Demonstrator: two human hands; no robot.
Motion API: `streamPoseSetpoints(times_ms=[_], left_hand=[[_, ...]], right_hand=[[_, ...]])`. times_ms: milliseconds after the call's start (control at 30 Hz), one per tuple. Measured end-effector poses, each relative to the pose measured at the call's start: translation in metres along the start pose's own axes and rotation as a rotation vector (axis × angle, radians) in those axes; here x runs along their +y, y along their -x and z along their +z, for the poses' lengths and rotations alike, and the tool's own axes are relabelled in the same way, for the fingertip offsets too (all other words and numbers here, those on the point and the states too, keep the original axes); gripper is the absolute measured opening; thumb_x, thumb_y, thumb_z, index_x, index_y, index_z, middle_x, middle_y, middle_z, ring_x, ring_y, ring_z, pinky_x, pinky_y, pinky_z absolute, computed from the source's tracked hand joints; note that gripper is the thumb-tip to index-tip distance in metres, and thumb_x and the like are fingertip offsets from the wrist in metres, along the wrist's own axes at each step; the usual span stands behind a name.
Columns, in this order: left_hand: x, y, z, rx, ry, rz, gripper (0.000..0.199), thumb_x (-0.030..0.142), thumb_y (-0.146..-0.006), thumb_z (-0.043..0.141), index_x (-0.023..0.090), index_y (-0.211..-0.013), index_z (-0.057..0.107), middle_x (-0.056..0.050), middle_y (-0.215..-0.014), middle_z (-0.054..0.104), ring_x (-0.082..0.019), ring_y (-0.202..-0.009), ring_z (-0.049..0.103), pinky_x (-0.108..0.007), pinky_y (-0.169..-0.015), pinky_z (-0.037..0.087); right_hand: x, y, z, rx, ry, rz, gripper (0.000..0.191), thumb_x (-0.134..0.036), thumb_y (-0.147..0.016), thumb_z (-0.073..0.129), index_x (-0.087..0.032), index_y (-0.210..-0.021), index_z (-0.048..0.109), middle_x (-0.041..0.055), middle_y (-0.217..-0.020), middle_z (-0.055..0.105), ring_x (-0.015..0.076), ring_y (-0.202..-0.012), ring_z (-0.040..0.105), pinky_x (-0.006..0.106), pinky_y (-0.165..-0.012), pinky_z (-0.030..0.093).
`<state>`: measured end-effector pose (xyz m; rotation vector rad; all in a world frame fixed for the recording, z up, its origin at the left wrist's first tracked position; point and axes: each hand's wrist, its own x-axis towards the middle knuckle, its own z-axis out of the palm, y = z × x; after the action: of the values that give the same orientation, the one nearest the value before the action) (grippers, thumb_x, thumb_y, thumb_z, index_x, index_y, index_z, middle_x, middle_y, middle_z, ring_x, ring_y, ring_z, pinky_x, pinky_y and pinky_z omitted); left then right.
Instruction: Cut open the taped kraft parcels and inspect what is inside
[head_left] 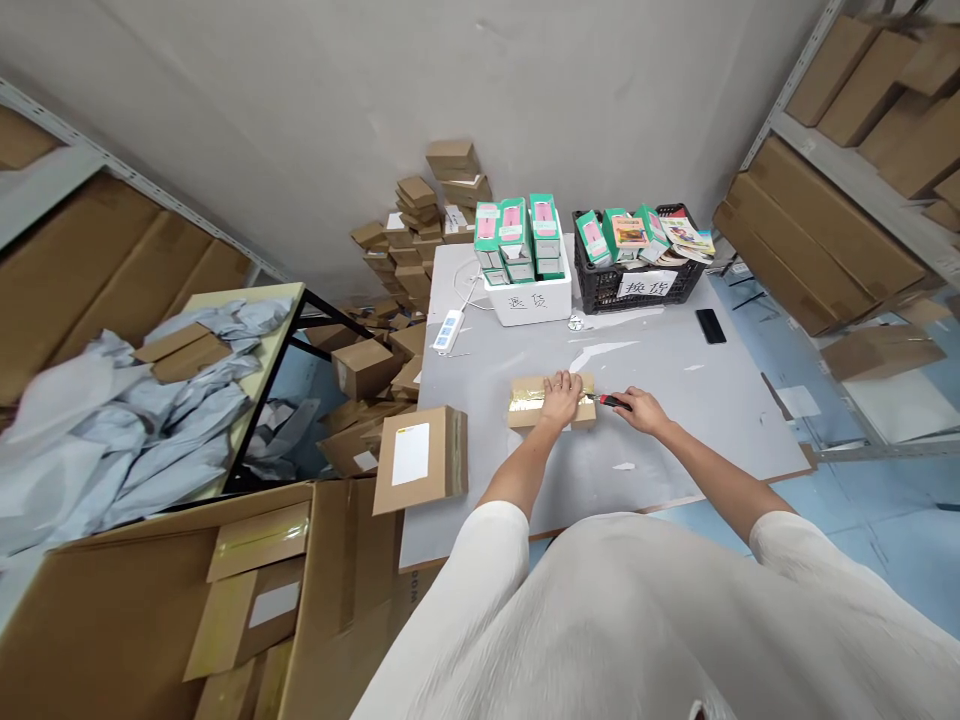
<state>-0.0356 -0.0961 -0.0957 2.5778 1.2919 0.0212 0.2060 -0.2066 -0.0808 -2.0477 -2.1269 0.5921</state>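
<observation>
Box (525,396) — left fingers (561,387) pressing its top | right fingers (636,407) — gripping red-black cutter (615,402)

Grey table (645,370), brown box (525,403) with shiny gold tape (529,394); red-and-black knife (616,402); white bin (529,303), green-and-pink cartons (514,225); black crate (600,288), white label (647,285) with black writing; black phone (710,326), white shirt (600,620), pale blue floor (847,510)

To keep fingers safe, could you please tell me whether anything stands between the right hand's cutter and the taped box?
Nothing visible does: the red-and-black cutter in the right hand reaches the taped box. The left hand lies on it, close to the tip.
</observation>
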Motion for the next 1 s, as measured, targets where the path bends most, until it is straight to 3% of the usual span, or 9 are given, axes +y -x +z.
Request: streamPoseSetpoints(times_ms=[367, 633, 867, 1000], left_hand=[[-0.002, 0.0, -0.001, -0.016, -0.01, 0.004, 0.054, 0.033, -0.111, 0.041, 0.023, -0.163, 0.047, -0.026, -0.174, 0.043, -0.04, -0.168, 0.032, -0.073, -0.132, 0.021], [-0.001, 0.005, -0.002, -0.013, -0.016, -0.008, 0.056, 0.033, -0.11, 0.042, 0.025, -0.165, 0.045, -0.024, -0.175, 0.042, -0.04, -0.168, 0.032, -0.072, -0.133, 0.019], [0.001, 0.007, -0.005, -0.026, -0.018, -0.007, 0.055, 0.033, -0.111, 0.039, 0.023, -0.164, 0.047, -0.025, -0.175, 0.043, -0.04, -0.167, 0.033, -0.073, -0.132, 0.022], [0.002, 0.007, -0.007, -0.022, -0.022, -0.014, 0.054, 0.031, -0.111, 0.04, 0.023, -0.163, 0.048, -0.025, -0.174, 0.044, -0.04, -0.168, 0.033, -0.074, -0.132, 0.022]], right_hand=[[0.016, 0.001, 0.004, 0.018, -0.004, -0.024, 0.048, -0.045, -0.112, 0.053, -0.03, -0.155, 0.067, 0.0137, -0.127, 0.071, 0.0309, -0.119, 0.065, 0.039, -0.1, 0.05], [0.004, -0.006, 0.011, 0.021, -0.051, -0.04, 0.047, -0.044, -0.111, 0.054, -0.029, -0.154, 0.068, 0.0128, -0.124, 0.071, 0.0294, -0.116, 0.065, 0.037, -0.098, 0.05], [0.023, -0.006, 0.002, 0.019, -0.033, -0.08, 0.046, -0.047, -0.111, 0.054, -0.031, -0.152, 0.07, 0.0142, -0.125, 0.071, 0.0313, -0.116, 0.065, 0.038, -0.098, 0.049], [0.022, -0.006, 0.005, 0.022, -0.07, -0.084, 0.047, -0.045, -0.111, 0.054, -0.029, -0.152, 0.069, 0.0143, -0.125, 0.072, 0.0319, -0.118, 0.065, 0.039, -0.1, 0.05]])
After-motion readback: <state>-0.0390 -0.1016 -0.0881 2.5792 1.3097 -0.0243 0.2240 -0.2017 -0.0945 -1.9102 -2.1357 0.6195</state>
